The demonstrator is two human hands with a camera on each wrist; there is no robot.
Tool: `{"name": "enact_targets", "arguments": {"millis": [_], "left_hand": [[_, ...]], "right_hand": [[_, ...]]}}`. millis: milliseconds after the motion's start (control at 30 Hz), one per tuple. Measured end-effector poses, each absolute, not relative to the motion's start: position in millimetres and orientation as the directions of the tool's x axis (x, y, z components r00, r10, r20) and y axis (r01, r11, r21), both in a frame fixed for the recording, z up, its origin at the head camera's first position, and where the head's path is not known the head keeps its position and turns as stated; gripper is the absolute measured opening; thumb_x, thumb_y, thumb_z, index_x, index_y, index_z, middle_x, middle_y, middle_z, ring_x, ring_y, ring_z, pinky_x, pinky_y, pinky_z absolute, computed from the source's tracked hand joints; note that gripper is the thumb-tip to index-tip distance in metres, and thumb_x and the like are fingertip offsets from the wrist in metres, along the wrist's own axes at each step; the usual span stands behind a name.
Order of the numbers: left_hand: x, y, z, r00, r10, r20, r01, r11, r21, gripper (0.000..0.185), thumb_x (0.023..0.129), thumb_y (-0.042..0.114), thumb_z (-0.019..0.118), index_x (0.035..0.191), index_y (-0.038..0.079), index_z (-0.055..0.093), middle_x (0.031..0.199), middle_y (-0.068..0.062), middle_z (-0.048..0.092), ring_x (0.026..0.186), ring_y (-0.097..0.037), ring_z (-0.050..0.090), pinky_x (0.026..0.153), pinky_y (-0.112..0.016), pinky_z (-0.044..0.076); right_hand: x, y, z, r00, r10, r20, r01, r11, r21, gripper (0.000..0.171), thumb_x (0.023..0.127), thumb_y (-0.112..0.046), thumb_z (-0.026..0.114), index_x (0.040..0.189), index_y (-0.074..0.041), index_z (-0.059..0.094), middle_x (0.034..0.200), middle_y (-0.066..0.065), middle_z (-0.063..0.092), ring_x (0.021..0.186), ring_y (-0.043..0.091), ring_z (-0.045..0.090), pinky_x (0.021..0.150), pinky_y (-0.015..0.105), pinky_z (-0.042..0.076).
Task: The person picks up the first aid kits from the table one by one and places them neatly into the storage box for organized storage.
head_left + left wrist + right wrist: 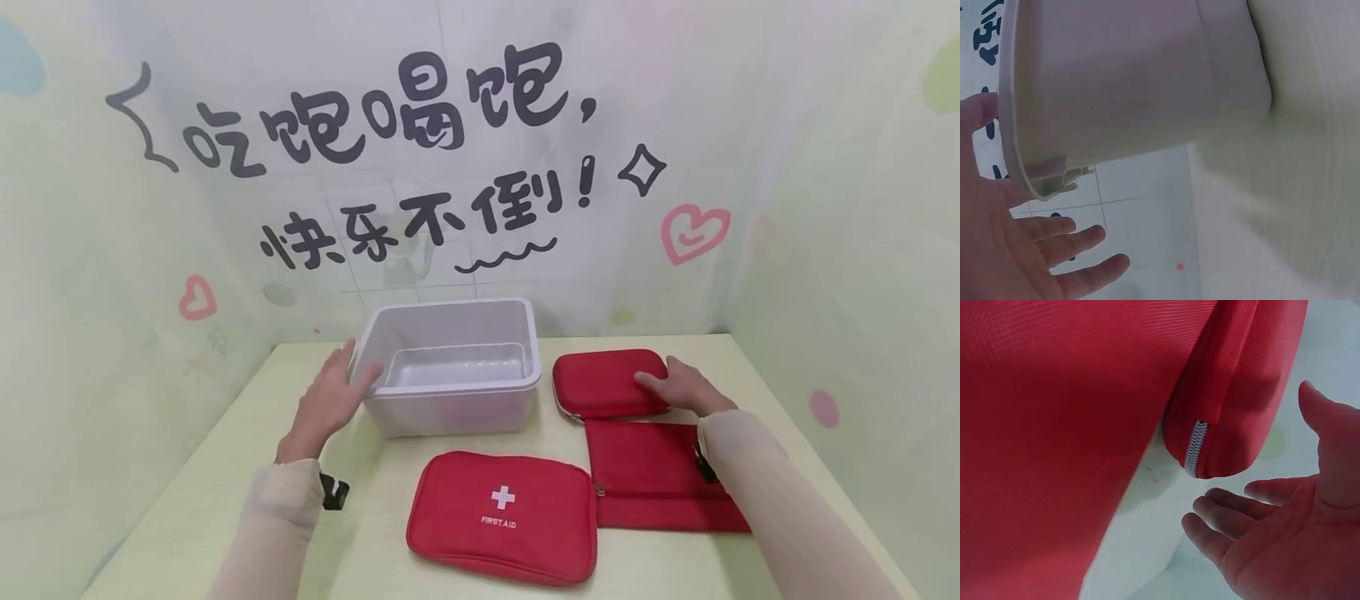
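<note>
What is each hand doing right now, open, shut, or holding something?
Left hand: open, fingers spread beside the white bin.
Right hand: open, at the hard red case, not gripping it.

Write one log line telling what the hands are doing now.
left hand: open, at white bin | right hand: open, touching red hard case | first aid pouch: lying untouched

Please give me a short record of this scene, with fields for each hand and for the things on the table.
left hand: open, fingers straight, at the left wall of the white plastic box
right hand: open, at the right end of the red hard case
box content: nothing visible inside
flat red pouch: lies in front of the hard case
first aid bag: lies nearest the person, white cross up
table: pale yellow
</note>
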State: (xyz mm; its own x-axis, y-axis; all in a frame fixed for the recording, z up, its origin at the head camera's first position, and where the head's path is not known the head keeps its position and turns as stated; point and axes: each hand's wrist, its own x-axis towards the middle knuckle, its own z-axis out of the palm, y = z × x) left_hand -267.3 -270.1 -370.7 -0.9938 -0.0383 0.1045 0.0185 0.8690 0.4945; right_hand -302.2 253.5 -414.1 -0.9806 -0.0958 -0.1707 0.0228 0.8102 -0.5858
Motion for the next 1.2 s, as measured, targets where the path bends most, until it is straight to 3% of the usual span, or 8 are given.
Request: {"name": "enact_targets", "arguments": {"millis": [167, 400, 600, 833, 1067, 1200], "left_hand": [[-265.3, -262.0, -383.8, -0.991, -0.088, 0.106, -0.014, 0.83, 0.558, 0.095, 0.094, 0.07, 0.042, 0.16, 0.009, 0.012, 0.159, -0.023, 0.024, 0.136, -0.047, 0.035, 0.099, -0.072, 0.034], [-265.7, -258.3, -394.3, -0.969, -0.212, 0.126, -0.065, 0.712, 0.699, 0.092, 0.089, 0.069, 0.054, 0.16, 0.021, 0.02, 0.149, -0.022, 0.042, 0.126, -0.041, 0.047, 0.094, -0.063, 0.042], [-272.2, -254.8, -403.6, -0.972, -0.211, 0.107, -0.028, 0.551, 0.834, 0.094, 0.088, 0.059, 0.065, 0.16, 0.021, 0.018, 0.148, -0.021, 0.042, 0.127, -0.038, 0.046, 0.102, -0.057, 0.041], [-277.2, -251.4, -411.1, -0.972, -0.204, 0.114, -0.013, 0.536, 0.844, 0.094, 0.088, 0.055, 0.068, 0.16, 0.019, 0.019, 0.147, -0.022, 0.043, 0.127, -0.038, 0.046, 0.104, -0.056, 0.04], [-275.0, -249.7, -408.6, -0.968, -0.215, 0.128, -0.003, 0.522, 0.853, 0.09, 0.091, 0.051, 0.067, 0.16, 0.019, 0.019, 0.148, -0.022, 0.042, 0.127, -0.037, 0.047, 0.104, -0.055, 0.04], [-275.7, -248.2, -408.6, -0.971, -0.21, 0.117, -0.007, 0.511, 0.86, 0.089, 0.091, 0.051, 0.066, 0.16, 0.02, 0.019, 0.147, -0.022, 0.043, 0.123, -0.036, 0.049, 0.095, -0.05, 0.048]], "right_hand": [[-303.3, 254.5, -419.8, -0.98, -0.116, -0.164, 0.009, 0.792, -0.611, 0.067, 0.097, -0.035, 0.061, 0.13, 0.017, 0.036, 0.114, 0.029, 0.053, 0.105, 0.044, 0.052, 0.094, 0.057, 0.046], [-303.6, 250.1, -420.8, -0.984, -0.045, -0.173, 0.073, 0.781, -0.62, 0.068, 0.094, -0.042, 0.062, 0.127, 0.013, 0.04, 0.109, 0.025, 0.054, 0.1, 0.04, 0.054, 0.089, 0.054, 0.048], [-306.3, 249.7, -425.7, -0.988, -0.014, -0.156, 0.089, 0.771, -0.631, 0.068, 0.093, -0.037, 0.066, 0.127, 0.016, 0.04, 0.109, 0.028, 0.054, 0.1, 0.041, 0.054, 0.089, 0.053, 0.05], [-307.9, 252.5, -429.9, -0.987, 0.038, -0.157, 0.131, 0.759, -0.637, 0.065, 0.088, -0.037, 0.072, 0.118, 0.014, 0.043, 0.098, 0.023, 0.052, 0.088, 0.033, 0.053, 0.076, 0.04, 0.05], [-309.2, 255.3, -423.7, -0.991, 0.056, -0.118, 0.122, 0.716, -0.688, 0.077, 0.087, -0.04, 0.073, 0.129, 0.016, 0.041, 0.112, 0.029, 0.055, 0.097, 0.039, 0.056, 0.083, 0.046, 0.053], [-309.1, 256.6, -420.0, -0.995, 0.039, -0.092, 0.094, 0.695, -0.713, 0.082, 0.091, -0.04, 0.069, 0.139, 0.018, 0.036, 0.12, 0.033, 0.053, 0.104, 0.041, 0.054, 0.088, 0.048, 0.052]]}}
